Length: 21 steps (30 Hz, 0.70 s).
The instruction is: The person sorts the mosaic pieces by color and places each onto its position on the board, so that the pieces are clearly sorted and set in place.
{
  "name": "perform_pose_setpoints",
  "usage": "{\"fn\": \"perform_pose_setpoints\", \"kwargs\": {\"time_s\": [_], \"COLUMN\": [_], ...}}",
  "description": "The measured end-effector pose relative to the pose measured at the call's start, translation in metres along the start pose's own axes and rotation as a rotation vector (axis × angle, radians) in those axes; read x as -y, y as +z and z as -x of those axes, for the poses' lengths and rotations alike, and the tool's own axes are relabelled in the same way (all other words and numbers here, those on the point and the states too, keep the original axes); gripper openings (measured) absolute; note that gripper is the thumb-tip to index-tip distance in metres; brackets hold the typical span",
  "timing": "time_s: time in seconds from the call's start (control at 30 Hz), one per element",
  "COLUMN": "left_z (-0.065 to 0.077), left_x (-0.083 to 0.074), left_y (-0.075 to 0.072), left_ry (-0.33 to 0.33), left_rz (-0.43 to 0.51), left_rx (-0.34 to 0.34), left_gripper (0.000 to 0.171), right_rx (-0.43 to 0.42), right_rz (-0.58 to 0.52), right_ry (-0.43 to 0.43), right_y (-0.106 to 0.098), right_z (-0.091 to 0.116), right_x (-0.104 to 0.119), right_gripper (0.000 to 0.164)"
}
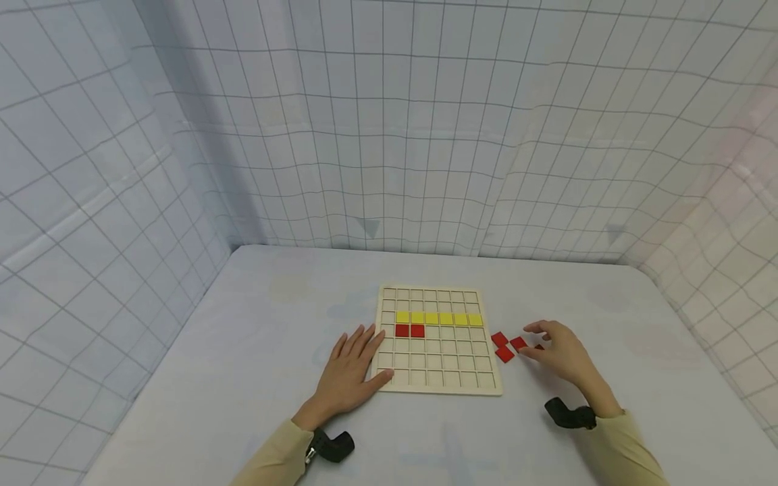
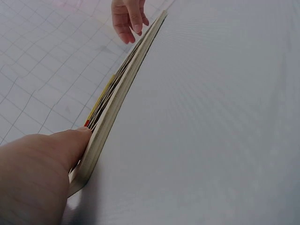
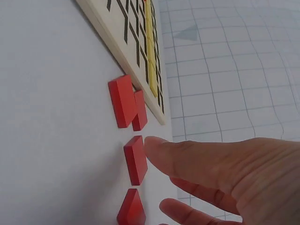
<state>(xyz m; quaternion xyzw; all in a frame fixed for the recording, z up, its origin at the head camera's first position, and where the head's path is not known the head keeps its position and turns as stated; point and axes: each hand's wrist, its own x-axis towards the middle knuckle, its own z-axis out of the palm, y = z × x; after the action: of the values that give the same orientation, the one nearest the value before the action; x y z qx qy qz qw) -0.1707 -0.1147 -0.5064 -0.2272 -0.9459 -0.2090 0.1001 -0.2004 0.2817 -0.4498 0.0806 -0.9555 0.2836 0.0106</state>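
A pale wooden grid board [image 1: 434,383] lies flat on the table, with a row of yellow tiles [image 1: 431,318] in its cells. Just below that row, two red tiles [image 1: 410,331] fill neighbouring cells toward the left. My left hand [image 1: 349,374] rests with spread fingers on the board's left edge, its thumb on the lower left corner. To the board's right lie several loose red tiles [image 3: 123,101]. Over them hovers my right hand [image 1: 562,354], thumb and fingers apart; in the right wrist view its thumb is close to one red tile [image 3: 136,160], with nothing held.
The white table [image 1: 273,304] extends around the board. White cloth walls with a dark grid [image 1: 389,135] stand behind the table and at both sides. A black wrist camera [image 1: 333,447] is strapped to the left wrist, another black camera [image 1: 570,414] to the right.
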Motion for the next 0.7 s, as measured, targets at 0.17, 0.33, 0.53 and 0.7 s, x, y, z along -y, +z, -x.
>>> {"fn": "perform_pose_setpoints", "kwargs": {"time_s": [0.17,0.33,0.53,0.7], "left_z": [0.0001,0.0005,0.0008,0.0008], "left_x": [0.0002,-0.0015,-0.0021,-0.0013], "left_y": [0.0008,-0.002,-0.0036,-0.0032], "left_ry": [-0.001,0.0,-0.001,0.006], "left_rz": [-0.005,0.008,0.011,0.018], "left_rx": [0.002,0.001,0.006,0.003], "left_gripper": [0.073,0.072,0.072,0.072], "right_rx": [0.037,0.075,0.085,0.099], "right_rz": [-0.012,-0.032,-0.034,-0.041], "right_ry": [0.035,0.06,0.071,0.098], "right_y": [-0.003,-0.0047,-0.0053,-0.0063], "right_z": [0.0025,0.0042,0.0058,0.0069], "right_x": [-0.0045,-0.0074,-0.0096,-0.0108], "right_gripper": [0.035,0.039,0.036,0.036]}}
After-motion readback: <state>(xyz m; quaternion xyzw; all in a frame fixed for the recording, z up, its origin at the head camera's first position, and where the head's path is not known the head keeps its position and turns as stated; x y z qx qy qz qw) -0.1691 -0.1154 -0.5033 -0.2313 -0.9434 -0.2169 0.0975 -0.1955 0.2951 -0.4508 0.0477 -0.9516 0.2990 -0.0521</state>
